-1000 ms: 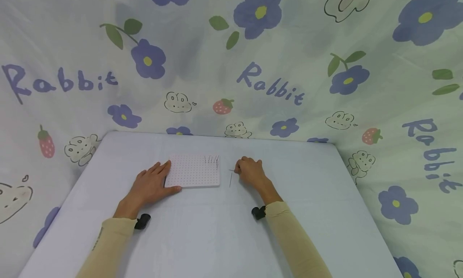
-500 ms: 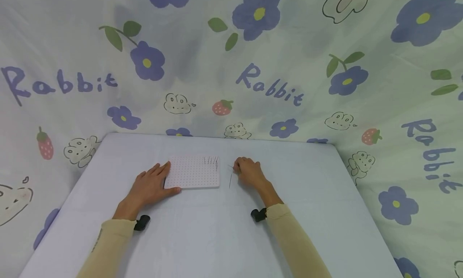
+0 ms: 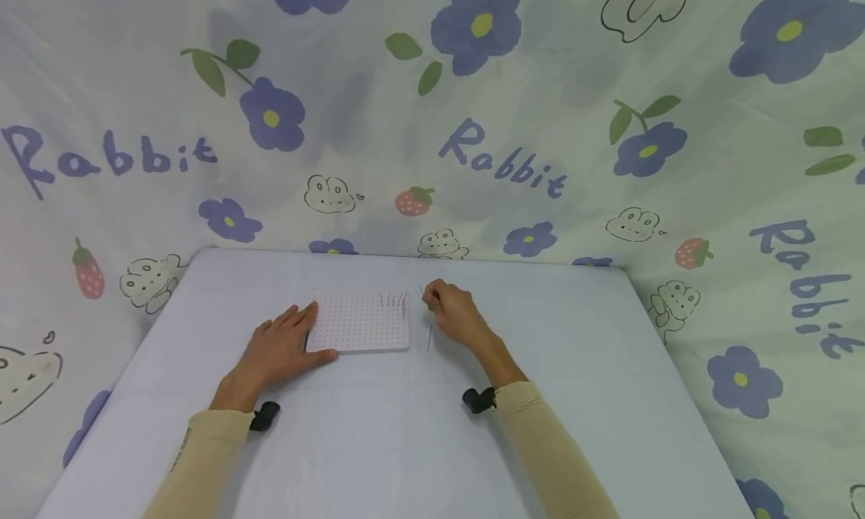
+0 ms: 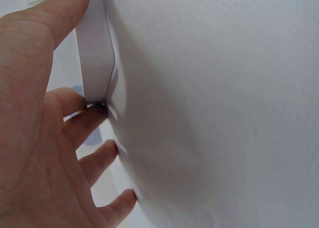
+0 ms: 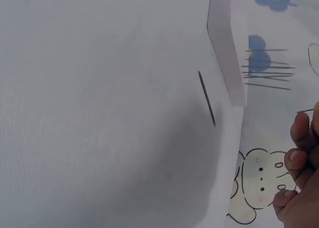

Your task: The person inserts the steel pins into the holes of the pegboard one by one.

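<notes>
A white board (image 3: 358, 327) dotted with rows of small holes lies on the table. Several thin dark needles (image 5: 268, 67) stand upright in its far right corner. My left hand (image 3: 273, 350) rests at the board's left side, fingers stretched along that edge and thumb at the front edge; the left wrist view shows the fingertips low by the board's side wall (image 4: 94, 53). To the right of the board, my right hand (image 3: 458, 312) is raised and pinches one needle (image 5: 303, 111) between thumb and finger. Another needle (image 5: 207, 98) lies loose on the table below it.
A white cloth covers the table (image 3: 378, 444). Behind it and along both sides hangs a patterned curtain (image 3: 365, 128) with flowers and rabbits. Small black cameras (image 3: 478, 400) are worn at both wrists.
My right hand has picked up its needle from beside the loose one and moved slightly up and left; the needle has turned from lying sideways to steeply upright. The left hand stays put.
</notes>
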### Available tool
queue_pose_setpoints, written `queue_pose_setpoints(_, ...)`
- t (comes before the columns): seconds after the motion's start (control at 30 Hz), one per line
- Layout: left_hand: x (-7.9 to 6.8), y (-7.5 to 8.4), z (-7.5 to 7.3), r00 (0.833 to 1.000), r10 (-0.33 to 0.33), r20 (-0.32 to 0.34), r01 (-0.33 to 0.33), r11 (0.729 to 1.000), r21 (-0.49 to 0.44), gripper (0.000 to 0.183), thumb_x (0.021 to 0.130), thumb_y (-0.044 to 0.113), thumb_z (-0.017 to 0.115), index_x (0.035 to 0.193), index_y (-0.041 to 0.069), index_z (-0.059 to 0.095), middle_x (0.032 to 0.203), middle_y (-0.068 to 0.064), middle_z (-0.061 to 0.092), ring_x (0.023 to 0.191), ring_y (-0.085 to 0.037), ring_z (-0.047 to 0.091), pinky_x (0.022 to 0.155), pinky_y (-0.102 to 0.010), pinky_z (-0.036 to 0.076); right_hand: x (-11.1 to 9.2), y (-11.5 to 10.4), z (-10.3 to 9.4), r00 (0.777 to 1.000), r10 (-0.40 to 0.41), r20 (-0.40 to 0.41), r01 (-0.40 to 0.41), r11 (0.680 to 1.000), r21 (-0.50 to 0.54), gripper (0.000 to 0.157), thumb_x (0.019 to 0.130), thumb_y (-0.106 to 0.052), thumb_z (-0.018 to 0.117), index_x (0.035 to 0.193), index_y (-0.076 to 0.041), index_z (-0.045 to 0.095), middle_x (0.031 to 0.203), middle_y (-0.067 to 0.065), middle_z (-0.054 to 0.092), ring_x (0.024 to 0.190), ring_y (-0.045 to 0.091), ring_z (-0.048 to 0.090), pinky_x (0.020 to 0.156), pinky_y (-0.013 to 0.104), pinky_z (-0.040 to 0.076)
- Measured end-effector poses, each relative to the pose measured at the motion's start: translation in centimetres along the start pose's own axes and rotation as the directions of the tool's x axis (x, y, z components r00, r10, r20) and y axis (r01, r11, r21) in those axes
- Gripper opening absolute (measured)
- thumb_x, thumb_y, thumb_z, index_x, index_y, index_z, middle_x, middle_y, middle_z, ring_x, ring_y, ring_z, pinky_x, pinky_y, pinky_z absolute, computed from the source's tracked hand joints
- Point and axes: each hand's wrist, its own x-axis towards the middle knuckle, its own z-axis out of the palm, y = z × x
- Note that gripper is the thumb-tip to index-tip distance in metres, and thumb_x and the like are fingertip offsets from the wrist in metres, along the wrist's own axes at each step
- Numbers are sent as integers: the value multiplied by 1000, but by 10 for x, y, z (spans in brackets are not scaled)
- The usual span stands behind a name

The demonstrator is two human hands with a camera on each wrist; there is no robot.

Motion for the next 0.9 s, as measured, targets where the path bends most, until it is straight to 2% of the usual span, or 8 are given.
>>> queue_pose_setpoints(0.17,-1,0,1,1000,2,-6,-2,1000,-1,113,83,76,60,158,-1,24,159,-25,33,147,-48,24,111,-73,20,-2,-5,-2,999,-41,-4,41,995,88,22,108,-29,48,106,-10,60,88,-5,64,78,10,60,65,24,50)
queue_pose_setpoints(0.33,-2,-1,1,1000,7,-13,-7,1000,-10,113,84,75,61,158,-1,24,159,-26,33,147,-48,24,110,-73,21,-3,-8,-1,998,-58,-16,59,994,94,21,107,-30,51,107,-13,63,88,-9,65,75,10,58,65,25,51)
queue_pose_setpoints(0.43,-2,-1,1,1000,9,-15,-9,1000,-13,112,84,75,61,158,-1,24,159,-26,33,147,-48,24,110,-74,21,-3,-10,-1,998,-53,-24,55,995,85,17,105,-30,56,104,-15,65,89,-10,66,79,11,57,73,28,49)
queue_pose_setpoints(0.6,-2,0,1,1000,7,-17,-7,1000,-14,112,84,74,62,158,-1,25,158,-26,33,147,-48,24,110,-74,21,-5,-13,-1,997,-63,-44,66,995,76,9,99,-26,64,95,-19,69,91,-10,67,87,21,59,88,40,45)
queue_pose_setpoints(0.7,-2,0,2,1000,6,-16,-6,1000,-11,112,83,74,62,158,-1,25,158,-26,34,147,-48,24,110,-74,21,-6,-13,0,996,-78,-52,81,995,65,7,98,-24,66,95,-20,70,90,-11,67,88,27,60,93,47,42)
queue_pose_setpoints(0.77,-1,0,2,1000,6,-14,-6,1000,-7,112,83,74,62,158,-1,24,158,-26,34,147,-48,25,111,-74,21,-6,-14,1,996,-78,-50,82,994,69,7,97,-24,66,95,-19,71,89,-11,67,88,26,60,93,46,42)
queue_pose_setpoints(0.9,-1,0,3,1000,6,-11,-6,1000,-5,112,83,74,63,158,-1,24,158,-26,33,147,-48,25,111,-73,20,-8,-15,3,998,-47,-33,50,995,81,7,96,-26,66,96,-20,71,88,-13,65,81,18,54,80,36,44)
